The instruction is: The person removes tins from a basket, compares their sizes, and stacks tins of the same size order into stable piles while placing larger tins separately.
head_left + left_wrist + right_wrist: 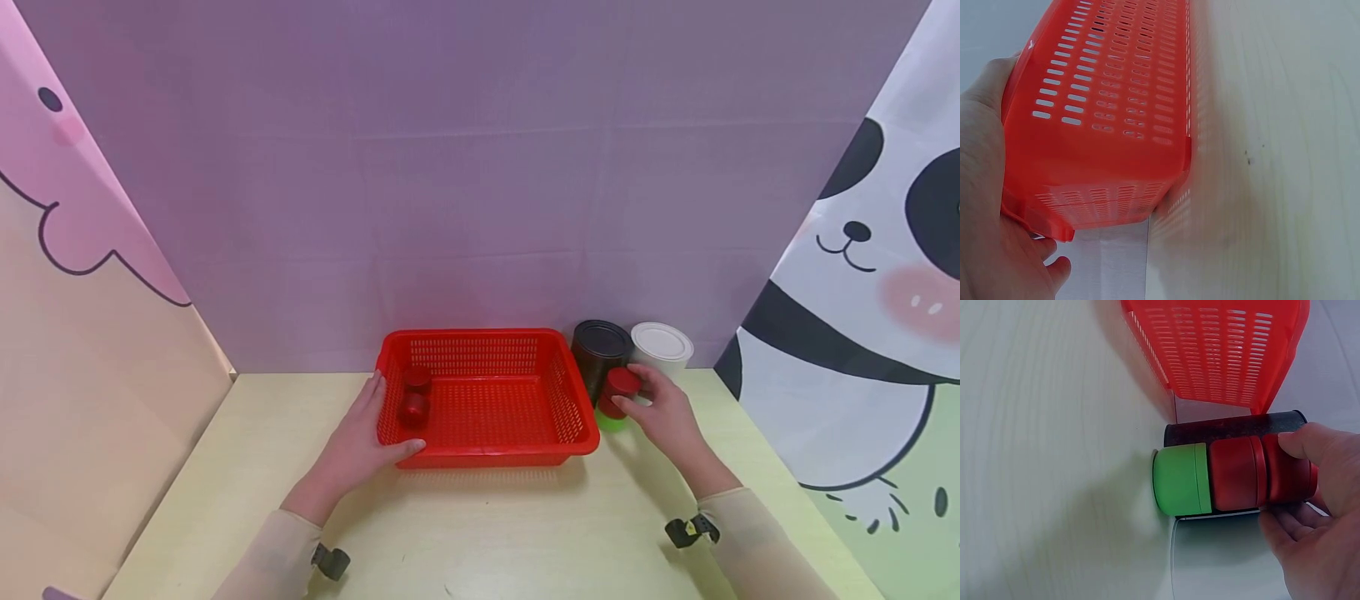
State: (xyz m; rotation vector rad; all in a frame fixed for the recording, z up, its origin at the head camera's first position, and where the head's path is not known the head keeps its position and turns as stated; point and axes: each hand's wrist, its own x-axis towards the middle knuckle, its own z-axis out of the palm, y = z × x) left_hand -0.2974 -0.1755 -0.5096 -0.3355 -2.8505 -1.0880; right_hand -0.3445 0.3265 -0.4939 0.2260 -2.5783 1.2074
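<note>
Right hand (pixel 667 417) fingers pinch red jar (pixel 621 390) stacked on green jar (pixel 611 419) | left hand (pixel 360 446) fingers spread on red basket (pixel 487 454) | risk: stack could topple.

A pale yellow-green worktop (pixel 480 533) carries everything. A red perforated basket (pixel 487 454) sits on it toward the far middle, its long side facing near. Just right of the basket, at the far edge by the purple backdrop, a black can (pixel 597 354) stands upright, with a white can (pixel 662 348) just beside it on its right. Directly in front of the black can, a green jar (pixel 611 420) stands on the worktop near the basket's right end; a red jar (pixel 621 388) is stacked on top of it.
</note>
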